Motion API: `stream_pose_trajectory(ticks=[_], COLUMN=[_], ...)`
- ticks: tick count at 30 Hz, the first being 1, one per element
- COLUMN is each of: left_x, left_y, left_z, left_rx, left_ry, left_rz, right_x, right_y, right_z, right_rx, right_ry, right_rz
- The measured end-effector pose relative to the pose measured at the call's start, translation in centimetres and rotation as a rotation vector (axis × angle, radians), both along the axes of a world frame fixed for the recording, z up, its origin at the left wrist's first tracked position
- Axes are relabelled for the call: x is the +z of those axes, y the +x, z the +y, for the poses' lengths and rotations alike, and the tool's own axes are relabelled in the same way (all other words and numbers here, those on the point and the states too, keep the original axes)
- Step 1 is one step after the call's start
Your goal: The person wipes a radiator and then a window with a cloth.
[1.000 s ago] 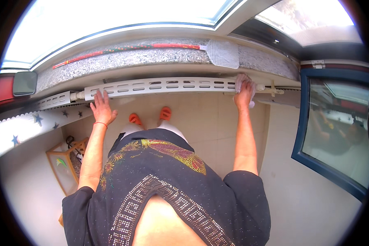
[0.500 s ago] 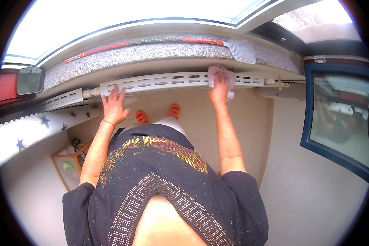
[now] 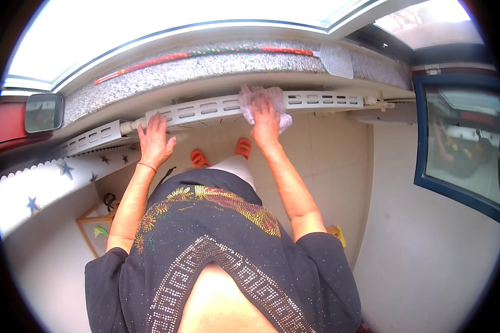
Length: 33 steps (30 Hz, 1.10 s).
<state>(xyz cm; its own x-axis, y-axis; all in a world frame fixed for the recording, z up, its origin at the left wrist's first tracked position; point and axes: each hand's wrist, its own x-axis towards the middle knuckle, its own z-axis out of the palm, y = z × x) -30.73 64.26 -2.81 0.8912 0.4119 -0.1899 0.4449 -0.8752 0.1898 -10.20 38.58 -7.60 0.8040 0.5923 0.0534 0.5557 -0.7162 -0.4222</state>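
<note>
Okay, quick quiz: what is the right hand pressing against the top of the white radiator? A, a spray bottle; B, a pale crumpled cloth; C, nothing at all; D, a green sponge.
B: the right hand lies on a pale crumpled cloth bunched on the slotted top of the white radiator, while the left hand rests flat farther along, with nothing in it.
</note>
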Motion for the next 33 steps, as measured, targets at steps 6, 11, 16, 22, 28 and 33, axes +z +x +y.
stream_pose_trajectory(ticks=[6,11,16,22,28,33], left_x=[0.5,0.4,0.8,0.5,0.9,1.1], left_y=[-0.3,0.7,0.8,1.0,1.6,1.9], left_z=[-0.7,-1.4,-1.5,-1.4,-1.7,-2.1], left_rx=[0.031,0.099,0.133,0.141,0.149,0.164], left_ry=[0.023,0.007,-0.005,0.013,-0.003,0.004], left_rz=[0.17,0.255,0.305,0.378,0.439,0.461], right_x=[-0.8,-1.2,-1.2,-1.2,-2.7,-0.1], right_y=[5.4,12.8,20.1,25.2,20.4,14.8], right_z=[-7.6,-15.9,-21.9,-25.2,-21.4,-17.9], right_rx=[-0.03,-0.128,-0.283,-0.396,-0.119,-0.043], right_ry=[-0.157,-0.181,-0.235,-0.285,-0.131,-0.137], right_rz=[-0.175,-0.239,-0.217,-0.179,-0.303,-0.226])
